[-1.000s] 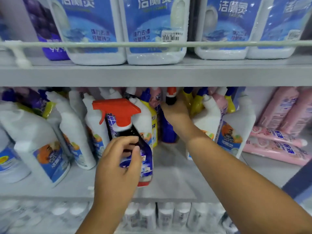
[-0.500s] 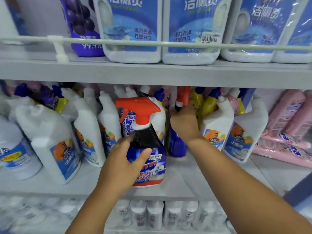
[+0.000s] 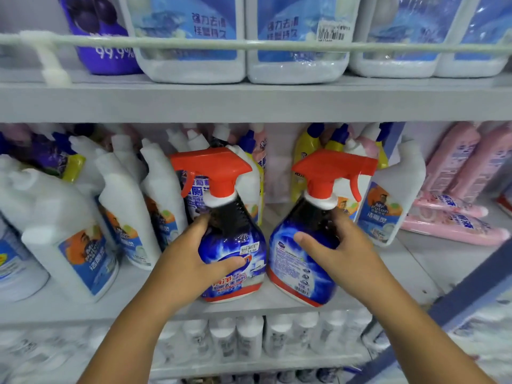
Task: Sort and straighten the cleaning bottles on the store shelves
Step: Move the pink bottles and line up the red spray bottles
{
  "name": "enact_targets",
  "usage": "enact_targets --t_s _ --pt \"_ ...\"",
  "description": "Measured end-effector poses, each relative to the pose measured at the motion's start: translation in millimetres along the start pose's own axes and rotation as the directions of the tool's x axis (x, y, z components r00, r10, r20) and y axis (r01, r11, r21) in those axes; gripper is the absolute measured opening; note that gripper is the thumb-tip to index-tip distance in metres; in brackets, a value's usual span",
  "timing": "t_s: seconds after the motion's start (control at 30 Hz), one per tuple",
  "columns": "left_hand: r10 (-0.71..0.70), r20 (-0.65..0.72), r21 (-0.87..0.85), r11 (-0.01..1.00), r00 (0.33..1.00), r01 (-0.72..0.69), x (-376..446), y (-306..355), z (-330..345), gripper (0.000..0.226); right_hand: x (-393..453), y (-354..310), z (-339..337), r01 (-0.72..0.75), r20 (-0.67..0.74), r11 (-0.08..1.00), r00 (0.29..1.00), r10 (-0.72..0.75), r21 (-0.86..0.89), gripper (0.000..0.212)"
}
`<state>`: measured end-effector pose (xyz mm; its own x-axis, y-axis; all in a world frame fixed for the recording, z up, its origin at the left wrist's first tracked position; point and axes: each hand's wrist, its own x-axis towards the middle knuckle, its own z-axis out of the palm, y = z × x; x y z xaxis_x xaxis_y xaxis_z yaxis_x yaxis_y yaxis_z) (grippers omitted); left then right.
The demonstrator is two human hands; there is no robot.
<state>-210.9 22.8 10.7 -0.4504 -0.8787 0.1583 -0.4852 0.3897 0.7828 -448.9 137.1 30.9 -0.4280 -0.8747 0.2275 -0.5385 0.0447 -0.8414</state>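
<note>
Head view is looking at grey store shelving: the middle shelf (image 3: 277,307) is carrying white angled-neck bottles (image 3: 130,217) at left and pink pouches (image 3: 454,225) at far right, under big blue-labelled jugs (image 3: 296,37). Two dark-blue spray bottles with orange triggers are standing side by side near the shelf's front edge. The left hand (image 3: 188,261) is gripping the left spray bottle (image 3: 235,253); the right hand (image 3: 340,250) is gripping the right spray bottle (image 3: 296,261).

Bright, even light, soft shadows; wide-angle bend at edges, bottom shelf (image 3: 249,364) blurry, pic slightly soft.
</note>
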Motion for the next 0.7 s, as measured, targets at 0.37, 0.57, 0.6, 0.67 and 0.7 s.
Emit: enact_targets --t_s 0.37,0.57,0.6,0.67,0.7 --pt "-0.21 -0.209 -0.212 0.963 0.955 0.165 -37 14 42 0.066 -19 49 -17 -0.064 0.054 0.992 0.997 0.059 0.106 0.064" --pt "-0.279 -0.33 -0.232 0.95 0.902 0.209 -80 51 81 0.069 -31 68 -53 -0.032 0.127 0.976 0.992 0.004 0.215 0.065" --pt "-0.282 -0.355 -0.217 0.952 0.891 0.215 -88 57 87 0.067 -34 71 -59 -0.032 0.137 0.974 0.991 0.0 0.226 0.063" --pt "-0.278 -0.398 -0.181 0.958 0.874 0.222 -106 67 99 0.062 -42 77 -71 -0.03 0.156 0.969 0.988 -0.009 0.246 0.061" --pt "-0.278 -0.409 -0.172 0.959 0.869 0.226 -114 72 105 0.061 -48 79 -77 -0.029 0.162 0.967 0.987 -0.012 0.252 0.061"
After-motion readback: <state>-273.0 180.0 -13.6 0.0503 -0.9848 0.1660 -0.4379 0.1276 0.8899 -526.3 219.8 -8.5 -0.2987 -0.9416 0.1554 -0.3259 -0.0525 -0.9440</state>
